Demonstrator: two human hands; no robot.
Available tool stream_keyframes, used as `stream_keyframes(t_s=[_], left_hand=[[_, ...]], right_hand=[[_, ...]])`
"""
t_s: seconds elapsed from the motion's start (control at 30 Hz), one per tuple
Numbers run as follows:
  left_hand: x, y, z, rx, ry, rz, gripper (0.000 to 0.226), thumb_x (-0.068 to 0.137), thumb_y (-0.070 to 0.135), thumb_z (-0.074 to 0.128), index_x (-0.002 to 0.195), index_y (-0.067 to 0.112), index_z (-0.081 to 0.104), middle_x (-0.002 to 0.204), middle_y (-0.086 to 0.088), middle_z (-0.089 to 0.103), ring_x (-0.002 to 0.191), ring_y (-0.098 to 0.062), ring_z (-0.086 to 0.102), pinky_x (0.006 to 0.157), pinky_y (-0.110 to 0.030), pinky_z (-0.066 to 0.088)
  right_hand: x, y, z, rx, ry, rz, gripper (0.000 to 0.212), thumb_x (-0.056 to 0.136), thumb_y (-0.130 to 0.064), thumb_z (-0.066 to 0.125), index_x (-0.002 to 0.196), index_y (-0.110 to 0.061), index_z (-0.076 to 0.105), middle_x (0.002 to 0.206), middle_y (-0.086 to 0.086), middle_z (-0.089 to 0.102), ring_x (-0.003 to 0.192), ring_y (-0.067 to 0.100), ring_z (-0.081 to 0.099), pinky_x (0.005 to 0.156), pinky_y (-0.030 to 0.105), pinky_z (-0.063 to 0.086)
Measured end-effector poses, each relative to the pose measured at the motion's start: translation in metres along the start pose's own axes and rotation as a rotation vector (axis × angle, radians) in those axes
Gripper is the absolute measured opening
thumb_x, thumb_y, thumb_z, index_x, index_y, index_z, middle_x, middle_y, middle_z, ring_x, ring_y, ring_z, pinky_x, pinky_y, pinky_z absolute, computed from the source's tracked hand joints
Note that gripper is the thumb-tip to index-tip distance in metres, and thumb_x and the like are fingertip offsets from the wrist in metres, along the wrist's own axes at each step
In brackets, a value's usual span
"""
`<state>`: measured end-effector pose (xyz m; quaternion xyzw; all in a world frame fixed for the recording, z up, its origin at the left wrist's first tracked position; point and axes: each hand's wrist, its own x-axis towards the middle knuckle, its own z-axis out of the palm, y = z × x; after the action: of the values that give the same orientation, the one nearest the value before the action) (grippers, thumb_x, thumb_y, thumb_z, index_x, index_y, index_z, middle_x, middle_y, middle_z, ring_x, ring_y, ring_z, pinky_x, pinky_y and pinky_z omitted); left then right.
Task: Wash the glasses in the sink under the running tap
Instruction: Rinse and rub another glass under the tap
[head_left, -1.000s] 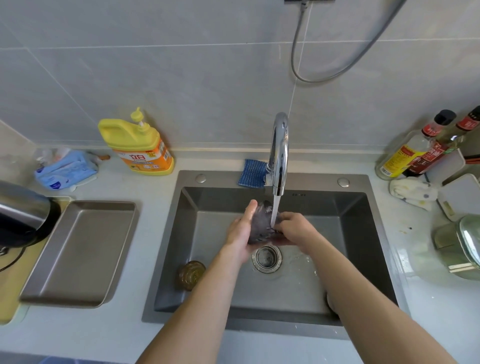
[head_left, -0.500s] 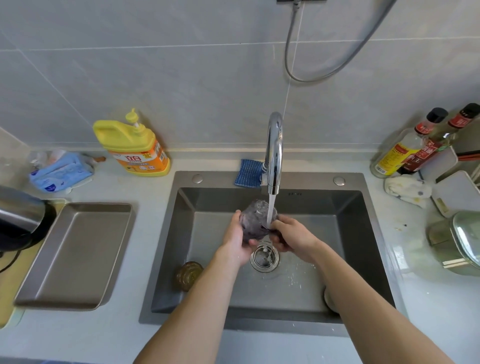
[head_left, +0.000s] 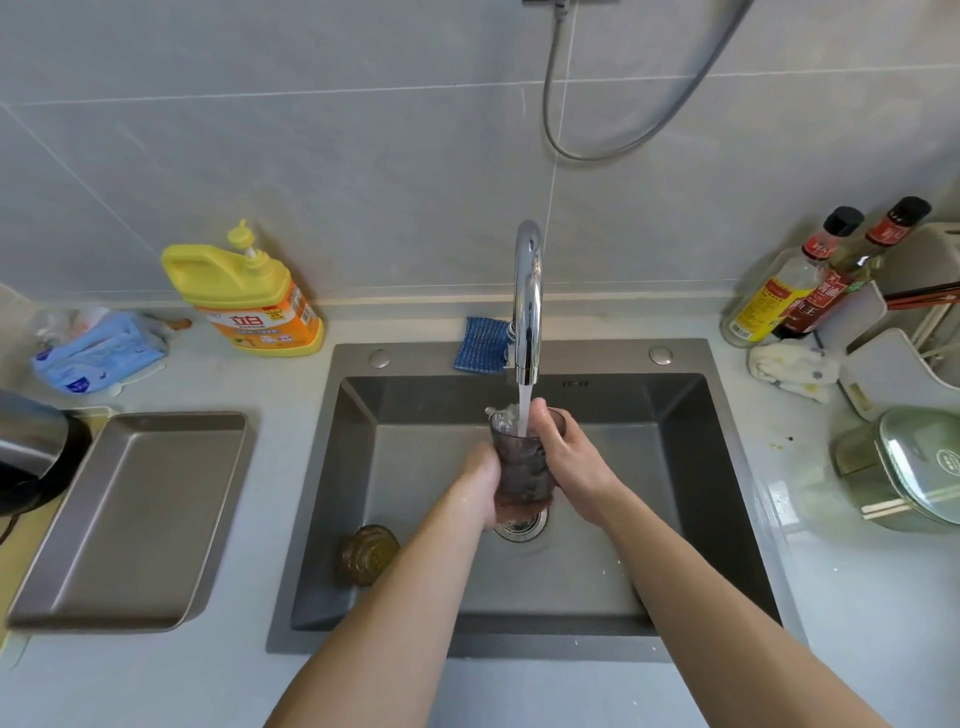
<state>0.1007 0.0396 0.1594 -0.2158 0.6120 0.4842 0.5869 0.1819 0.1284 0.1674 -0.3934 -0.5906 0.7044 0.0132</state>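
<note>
Standing upright over the drain (head_left: 521, 525) of the grey sink (head_left: 727, 467): one dark smoky glass (head_left: 522, 470), ribbed or patterned on its wall, mouth up, directly beneath the chrome tap (head_left: 528, 301). Water stream (head_left: 524, 415) falls into its open mouth and splashes at the rim. Left hand (head_left: 483, 486): wrapped around the lower body and base of the glass from the left side, fingers closed on it. Right hand (head_left: 566, 462): closed over the upper right wall, thumb at the rim beside the stream. Both forearms reach in from the near edge, bare and wet-looking. Second item: amber glass (head_left: 368, 555), lying on the sink floor at the near left, well apart from the hands. Adjacent: metal tray (head_left: 130, 514) on the counter, left of the sink; yellow detergent bottle (head_left: 244, 301) by the wall.
</note>
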Motion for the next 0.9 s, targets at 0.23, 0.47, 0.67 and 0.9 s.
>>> stream_keyframes(t_s=[0.23, 0.47, 0.67, 0.9], left_hand=[[0.002, -0.002, 0.026, 0.218, 0.223, 0.474, 0.079, 0.092, 0.079, 0.042, 0.138, 0.015, 0.052, 0.131, -0.001, 0.063, 0.114, -0.024, 0.063, 0.100, -0.040, 0.050], [0.025, -0.003, 0.005, -0.299, -0.051, 0.250, 0.099, 0.062, 0.084, 0.077, 0.130, 0.013, 0.069, 0.117, -0.017, 0.077, 0.104, -0.034, 0.076, 0.093, -0.050, 0.061], [0.013, 0.002, -0.003, -0.005, 0.240, 0.389, 0.050, 0.099, 0.060, 0.055, 0.094, 0.014, 0.074, 0.094, -0.005, 0.076, 0.095, -0.024, 0.072, 0.094, -0.041, 0.057], [0.010, 0.002, -0.011, -0.143, 0.310, 0.418, 0.044, 0.107, 0.042, 0.049, 0.099, 0.006, 0.072, 0.101, -0.015, 0.077, 0.089, -0.029, 0.073, 0.087, -0.043, 0.061]], right_hand=[[0.013, 0.012, 0.000, -0.303, 0.128, 0.018, 0.073, 0.097, -0.072, 0.033, 0.126, -0.005, 0.042, 0.119, 0.009, 0.056, 0.118, 0.029, 0.060, 0.091, 0.036, 0.043], [0.006, 0.017, 0.002, -0.331, 0.092, -0.214, 0.077, 0.074, -0.064, 0.070, 0.143, -0.038, 0.049, 0.134, -0.001, 0.053, 0.131, 0.019, 0.048, 0.113, 0.041, 0.043], [0.005, 0.014, 0.010, -0.331, 0.231, -0.333, 0.034, 0.092, -0.052, 0.069, 0.120, -0.033, 0.063, 0.115, -0.007, 0.058, 0.105, 0.012, 0.058, 0.091, 0.029, 0.048], [0.003, 0.014, 0.024, -0.097, 0.212, -0.303, 0.032, 0.094, -0.047, 0.072, 0.119, -0.031, 0.060, 0.113, -0.010, 0.069, 0.106, 0.008, 0.066, 0.095, 0.031, 0.054]])
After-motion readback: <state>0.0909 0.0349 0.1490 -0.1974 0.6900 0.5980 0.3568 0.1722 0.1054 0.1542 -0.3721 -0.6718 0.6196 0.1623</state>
